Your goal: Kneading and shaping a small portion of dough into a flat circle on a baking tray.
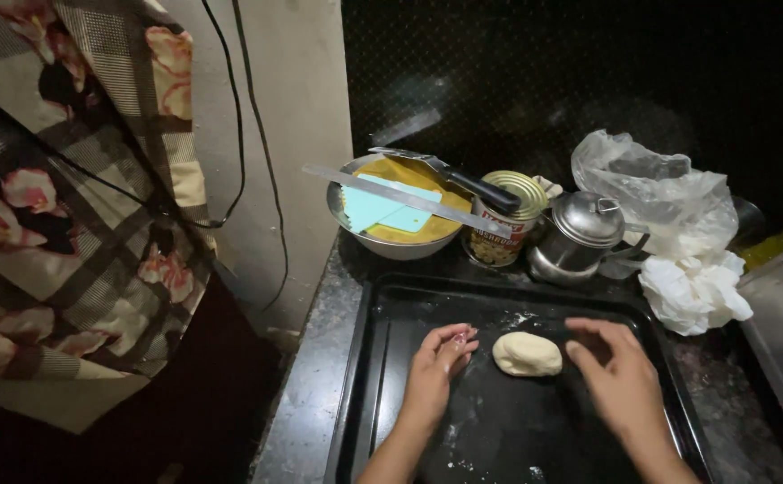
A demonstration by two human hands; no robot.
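Observation:
A pale oval lump of dough [527, 354] lies on a black baking tray [382, 309] dusted with flour. My left hand [437, 369] rests on the tray just left of the dough, fingers together and slightly curled, holding nothing. My right hand [617, 372] hovers just right of the dough, fingers bent toward it and apart, a small gap between them and the lump. Neither hand touches the dough.
Behind the tray stand a metal bowl [391, 244] with yellow batter and a teal scraper, a knife and a long flat blade across it, a tin can [503, 229], a small steel pot [583, 235], a plastic bag [656, 193] and crumpled white paper [694, 289]. A floral curtain [69, 206] hangs left.

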